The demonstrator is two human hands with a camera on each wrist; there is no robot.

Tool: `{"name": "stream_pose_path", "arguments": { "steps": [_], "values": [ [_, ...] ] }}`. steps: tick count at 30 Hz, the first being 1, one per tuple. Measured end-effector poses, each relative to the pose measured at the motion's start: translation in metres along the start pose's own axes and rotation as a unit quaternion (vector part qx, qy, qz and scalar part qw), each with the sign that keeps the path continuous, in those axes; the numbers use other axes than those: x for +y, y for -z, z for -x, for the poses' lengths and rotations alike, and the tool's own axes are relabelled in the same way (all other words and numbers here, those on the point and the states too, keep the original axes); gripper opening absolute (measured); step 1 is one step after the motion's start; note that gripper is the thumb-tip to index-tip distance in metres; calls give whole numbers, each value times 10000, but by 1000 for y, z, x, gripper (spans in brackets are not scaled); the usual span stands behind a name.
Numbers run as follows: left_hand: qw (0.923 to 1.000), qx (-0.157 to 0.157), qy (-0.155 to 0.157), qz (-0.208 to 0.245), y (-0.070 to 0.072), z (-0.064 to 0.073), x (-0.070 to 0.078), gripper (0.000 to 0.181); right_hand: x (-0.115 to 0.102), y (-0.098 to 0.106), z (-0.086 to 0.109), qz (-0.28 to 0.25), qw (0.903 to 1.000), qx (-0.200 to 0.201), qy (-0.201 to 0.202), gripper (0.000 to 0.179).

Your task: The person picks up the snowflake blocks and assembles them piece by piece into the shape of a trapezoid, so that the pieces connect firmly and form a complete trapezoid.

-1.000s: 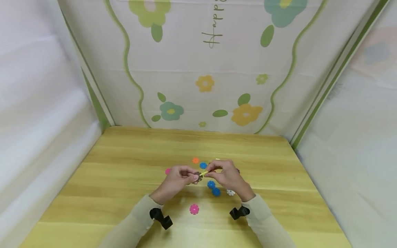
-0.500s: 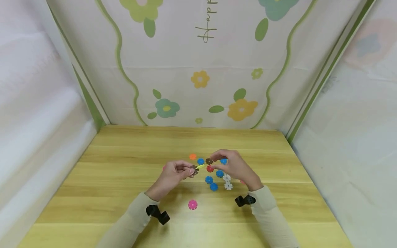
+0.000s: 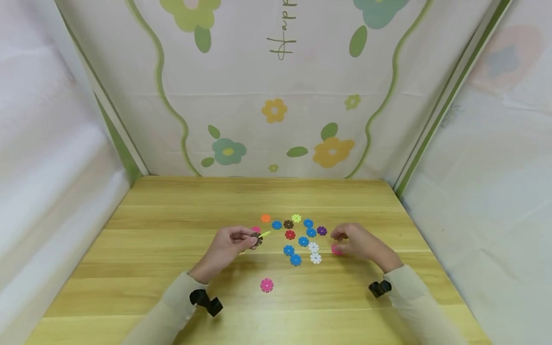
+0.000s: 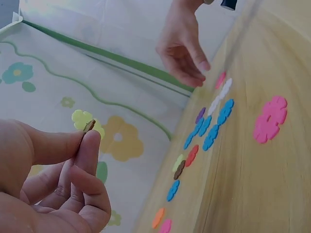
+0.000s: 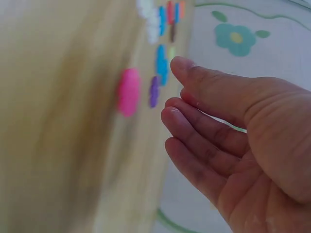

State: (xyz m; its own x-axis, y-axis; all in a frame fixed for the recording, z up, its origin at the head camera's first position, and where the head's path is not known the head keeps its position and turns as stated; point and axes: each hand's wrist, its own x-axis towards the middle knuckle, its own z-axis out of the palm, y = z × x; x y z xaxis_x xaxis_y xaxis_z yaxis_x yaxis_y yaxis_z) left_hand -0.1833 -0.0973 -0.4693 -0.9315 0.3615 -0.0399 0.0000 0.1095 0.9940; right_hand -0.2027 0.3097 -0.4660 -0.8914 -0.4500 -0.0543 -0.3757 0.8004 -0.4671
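Note:
My left hand pinches a brown notched snowflake disc between thumb and fingers. A yellow snowflake disc is joined to the brown one at an angle, sticking out past the fingertips. On the right side, my right hand hovers with relaxed, slightly bent fingers and holds nothing. Beneath its fingertips in the head view lies a pink disc, partly covered by the hand. The purple disc is just left of those fingers.
Blue discs, white discs, a red disc, another brown disc and an orange disc lie mid-table. One pink disc is nearer the front. Fabric walls enclose the wooden table.
My right hand has let go of the yellow disc and moved right, over the pink disc. The left hand has shifted slightly left, still holding the joined brown and yellow discs.

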Motion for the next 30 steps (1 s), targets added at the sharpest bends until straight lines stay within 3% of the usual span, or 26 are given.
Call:
{"name": "stream_pose_path", "arguments": {
  "steps": [7, 13, 21, 30],
  "values": [
    [9998, -146, -158, -23, 1, 0, 1, 24, 18, -14, 10, -107, 9998, 88, 114, 19],
    [9998, -168, -88, -15, -3, -2, 2, 23, 23, -17, 9, -60, 9997, 170, 135, 16],
    [9999, -167, -14, 19, -8, -6, 4, 26, 20, -15, 3, -496, 9984, 128, -255, 14],
    [9997, -223, -70, 18, -18, -11, 6, 21, 5, -10, -12, -603, 9978, 266, 49, 12]
  ]
}}
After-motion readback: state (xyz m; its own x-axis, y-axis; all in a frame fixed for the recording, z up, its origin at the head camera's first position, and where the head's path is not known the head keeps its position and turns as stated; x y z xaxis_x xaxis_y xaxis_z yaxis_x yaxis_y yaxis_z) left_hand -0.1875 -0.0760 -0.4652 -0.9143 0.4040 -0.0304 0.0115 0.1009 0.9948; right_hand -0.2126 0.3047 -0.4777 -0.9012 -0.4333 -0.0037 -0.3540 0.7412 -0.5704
